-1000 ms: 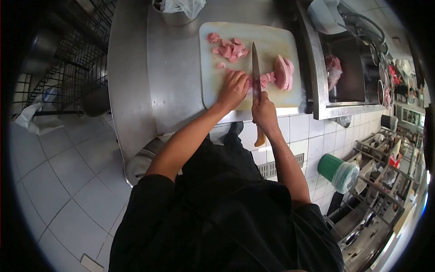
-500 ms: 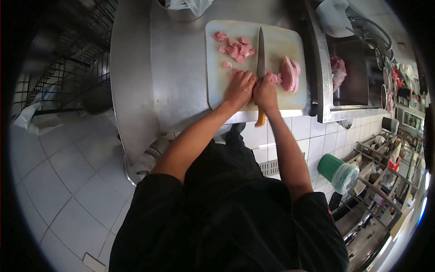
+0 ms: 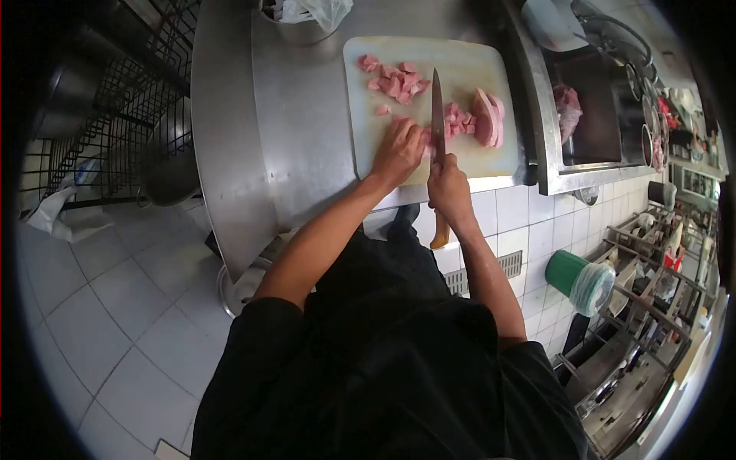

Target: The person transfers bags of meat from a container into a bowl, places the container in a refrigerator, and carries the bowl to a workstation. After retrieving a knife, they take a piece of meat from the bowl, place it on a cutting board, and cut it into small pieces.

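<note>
The fingers of the left hand (image 3: pixel 397 152) bunch together on a strip of meat (image 3: pixel 427 144) near the board's (image 3: pixel 471 69) middle, seemingly to steady it beside the knife (image 3: pixel 438 111). The right hand (image 3: pixel 449 186) has its fingers clamped around the handle (image 3: pixel 440 231), which overhangs the board's near edge. Cut pieces (image 3: pixel 399 83) lie toward the board's far left, thick slices (image 3: pixel 488 120) at its right (likely clear of the blade). The table (image 3: pixel 299 130) carries the board.

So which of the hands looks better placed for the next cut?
Probably the right: the right hand grips the knife, its blade between the left hand and some diced meat. The left hand holds no knife.
</note>
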The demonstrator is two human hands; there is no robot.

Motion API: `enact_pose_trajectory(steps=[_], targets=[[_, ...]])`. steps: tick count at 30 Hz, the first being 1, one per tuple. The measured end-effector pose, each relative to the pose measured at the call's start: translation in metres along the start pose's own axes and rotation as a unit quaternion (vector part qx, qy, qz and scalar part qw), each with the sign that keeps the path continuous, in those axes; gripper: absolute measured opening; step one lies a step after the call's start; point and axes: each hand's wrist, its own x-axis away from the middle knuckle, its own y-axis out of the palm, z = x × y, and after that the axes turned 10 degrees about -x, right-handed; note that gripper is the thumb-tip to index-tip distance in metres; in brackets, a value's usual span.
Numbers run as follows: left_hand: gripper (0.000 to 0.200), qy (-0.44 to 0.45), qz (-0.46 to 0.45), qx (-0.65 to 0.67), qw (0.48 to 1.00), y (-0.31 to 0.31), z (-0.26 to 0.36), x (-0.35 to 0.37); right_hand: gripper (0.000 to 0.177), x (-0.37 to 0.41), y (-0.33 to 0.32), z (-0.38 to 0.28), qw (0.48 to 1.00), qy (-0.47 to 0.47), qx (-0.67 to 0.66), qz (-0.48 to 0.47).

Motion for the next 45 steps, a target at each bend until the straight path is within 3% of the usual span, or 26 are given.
enact_pose_trajectory(steps=[4,7,11,13,16,20,24,27,28,31,38,42,45], targets=[[0.011,-0.008,-0.029,-0.038,0.999,0.02,-0.003,0.002,0.023,0.028,0.004,-0.004,0.998,0.052,0.004,-0.023],[0.012,0.002,-0.046,-0.07,0.996,0.023,-0.003,0.0,0.017,0.046,0.016,0.001,0.997,0.013,0.07,0.015],[0.013,0.043,-0.043,-0.084,0.995,0.014,-0.008,-0.007,0.022,-0.02,0.037,0.02,0.992,-0.093,0.008,0.087],[0.014,0.049,-0.042,-0.07,0.995,0.009,-0.008,-0.002,0.028,-0.068,0.032,0.032,0.994,-0.09,0.001,0.064],[0.016,0.017,-0.047,0.005,0.999,0.02,-0.014,0.002,0.027,-0.082,-0.005,-0.007,0.993,0.023,-0.112,-0.01],[0.021,-0.07,0.018,0.075,0.995,-0.02,-0.005,0.014,0.029,-0.043,-0.031,-0.044,0.988,0.015,-0.151,0.004],[0.022,-0.054,0.0,0.112,0.992,-0.033,-0.006,0.024,0.025,-0.016,-0.005,-0.031,0.992,0.057,-0.109,0.012],[0.02,-0.024,-0.02,0.147,0.989,-0.029,-0.007,0.018,0.025,-0.009,0.018,-0.004,0.997,0.004,-0.07,0.032],[0.019,-0.018,-0.019,0.144,0.989,-0.026,-0.007,0.018,0.026,-0.005,0.018,-0.01,0.997,0.042,-0.066,0.017],[0.016,-0.009,-0.027,0.139,0.99,-0.015,-0.014,0.011,0.025,0.008,0.022,-0.007,0.999,0.017,-0.033,0.032],[0.014,-0.024,-0.06,0.167,0.984,-0.011,-0.019,0.006,0.02,0.063,0.005,-0.02,0.993,0.101,-0.04,-0.05],[0.014,-0.012,-0.074,0.16,0.984,-0.012,-0.023,0.004,0.022,0.033,0.038,0.001,0.999,-0.005,0.032,0.012],[0.013,-0.038,-0.11,0.198,0.973,-0.007,-0.032,0.0,0.023,-0.035,0.029,-0.01,0.995,0.045,-0.094,-0.005]])
